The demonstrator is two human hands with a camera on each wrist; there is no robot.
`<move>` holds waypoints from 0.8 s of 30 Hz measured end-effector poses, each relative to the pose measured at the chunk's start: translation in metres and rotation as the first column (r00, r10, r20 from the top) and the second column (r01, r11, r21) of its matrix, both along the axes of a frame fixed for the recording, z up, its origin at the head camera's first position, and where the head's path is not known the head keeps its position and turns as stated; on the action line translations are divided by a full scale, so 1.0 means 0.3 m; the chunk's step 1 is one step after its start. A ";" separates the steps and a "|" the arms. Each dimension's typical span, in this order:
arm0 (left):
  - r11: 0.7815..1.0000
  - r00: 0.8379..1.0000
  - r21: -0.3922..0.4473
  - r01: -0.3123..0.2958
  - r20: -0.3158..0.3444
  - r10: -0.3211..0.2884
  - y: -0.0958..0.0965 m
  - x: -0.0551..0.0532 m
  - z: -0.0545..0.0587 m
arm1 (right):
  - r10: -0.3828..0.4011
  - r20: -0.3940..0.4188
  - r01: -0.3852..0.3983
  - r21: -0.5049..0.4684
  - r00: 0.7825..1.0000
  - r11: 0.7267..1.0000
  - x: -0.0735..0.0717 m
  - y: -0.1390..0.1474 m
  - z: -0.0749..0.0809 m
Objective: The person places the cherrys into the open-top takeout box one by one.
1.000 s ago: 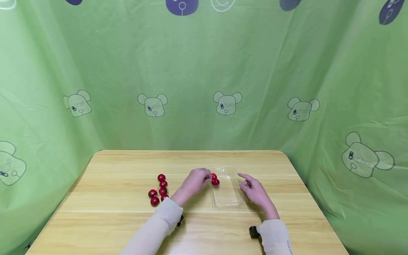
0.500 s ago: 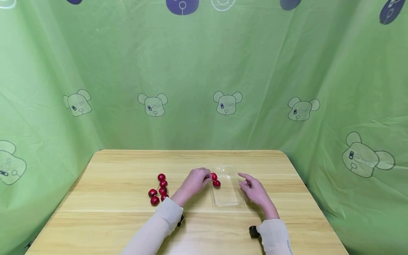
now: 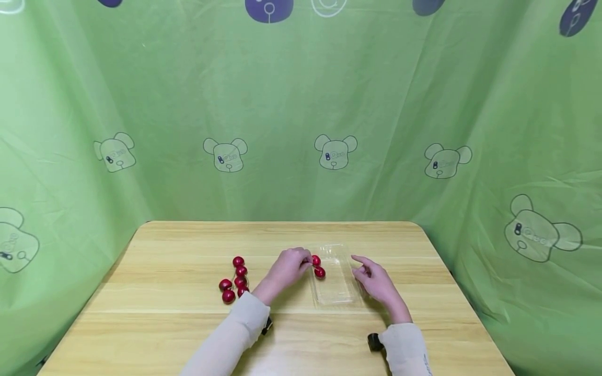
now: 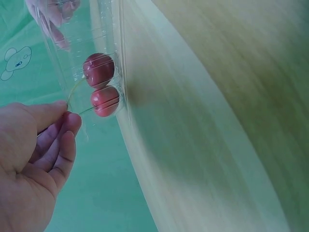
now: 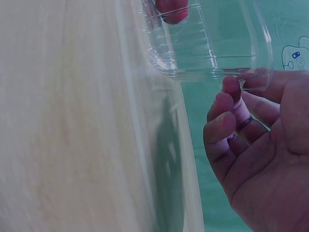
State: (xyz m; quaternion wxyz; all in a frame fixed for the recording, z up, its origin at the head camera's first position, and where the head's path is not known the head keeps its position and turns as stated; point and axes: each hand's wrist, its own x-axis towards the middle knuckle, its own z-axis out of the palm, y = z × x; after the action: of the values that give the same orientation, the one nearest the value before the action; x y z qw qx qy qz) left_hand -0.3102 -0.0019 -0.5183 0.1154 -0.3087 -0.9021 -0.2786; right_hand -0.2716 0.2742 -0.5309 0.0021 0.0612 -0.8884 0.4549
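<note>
In the head view my left hand (image 3: 291,263) pinches the thin stems of a pair of cherries (image 3: 320,272) at the left side of a clear plastic box (image 3: 335,301). The left wrist view shows the two cherries (image 4: 99,70) side by side within the box's walls, with thumb and forefinger meeting on the stems. My right hand (image 3: 376,282) is at the box's right side. Seen from the right wrist, that hand (image 5: 256,130) holds the rim of the box (image 5: 207,43) between thumb and fingertips, the other fingers curled. One red cherry (image 5: 172,9) shows through the plastic.
Several more cherries (image 3: 240,282) with stems lie grouped on the wooden table (image 3: 164,271), left of the left forearm, which partly covers one. A green curtain (image 3: 282,193) with printed bear heads hangs behind and around the table. Both wrists carry small black devices (image 3: 374,342).
The nearer of the two held cherries has shifted slightly down and right inside the box, away from the other. Both hands, the box and the cherries on the table stay in place.
</note>
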 end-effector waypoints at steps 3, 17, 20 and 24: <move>1.000 1.000 0.008 -0.002 0.016 0.002 -0.005 0.003 0.001 | 0.000 0.000 0.000 -0.002 1.000 1.000 -0.001 -0.001 0.000; 0.999 0.996 -0.004 -0.049 0.068 0.049 -0.117 0.031 0.051 | -0.002 0.025 0.002 -0.012 1.000 1.000 -0.006 0.001 -0.010; 0.998 0.995 0.006 -0.061 0.085 0.060 -0.169 0.043 0.064 | 0.000 0.036 0.000 -0.015 0.999 1.000 -0.007 0.000 -0.009; 0.996 0.993 0.017 -0.090 0.079 0.089 -0.251 0.061 0.081 | -0.001 0.040 0.002 -0.015 0.999 1.000 -0.009 -0.002 -0.008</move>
State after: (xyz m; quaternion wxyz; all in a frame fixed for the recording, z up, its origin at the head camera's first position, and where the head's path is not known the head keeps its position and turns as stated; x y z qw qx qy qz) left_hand -0.2918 -0.0771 -0.4939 0.0954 -0.2555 -0.9159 -0.2944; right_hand -0.2743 0.2735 -0.5334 -0.0150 0.0515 -0.8849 0.4627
